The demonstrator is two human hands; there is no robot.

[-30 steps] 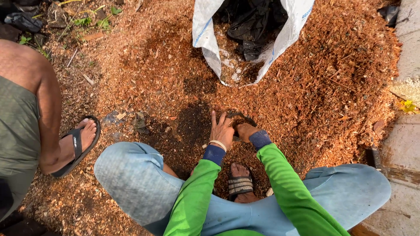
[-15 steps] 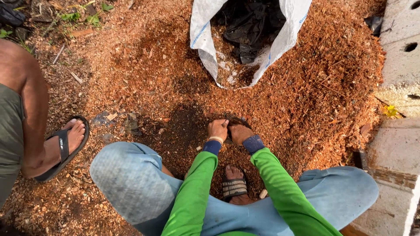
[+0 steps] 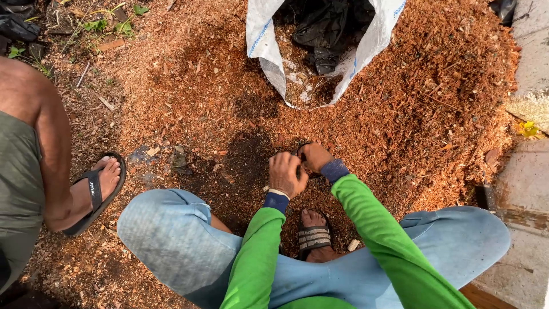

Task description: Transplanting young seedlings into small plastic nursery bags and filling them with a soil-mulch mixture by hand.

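Observation:
My left hand (image 3: 286, 173) and my right hand (image 3: 313, 156) are pressed together low over a dark, damp patch of sawdust (image 3: 247, 157). Both have their fingers curled around a small dark object (image 3: 299, 151) that shows between and just above them; its kind I cannot tell. My sleeves are green with blue cuffs. I squat in light blue trousers, and my foot in a striped sandal (image 3: 314, 237) shows below the hands.
An open white woven sack (image 3: 269, 51) with black plastic and sawdust inside lies beyond the hands. Reddish sawdust (image 3: 412, 103) covers the ground. Another person's leg and foot in a black sandal (image 3: 97, 191) are at the left. A concrete slab (image 3: 529, 189) borders the right.
My left hand was flat and spread on the sawdust; it has lifted and curled shut against my right hand. The view has shifted slightly.

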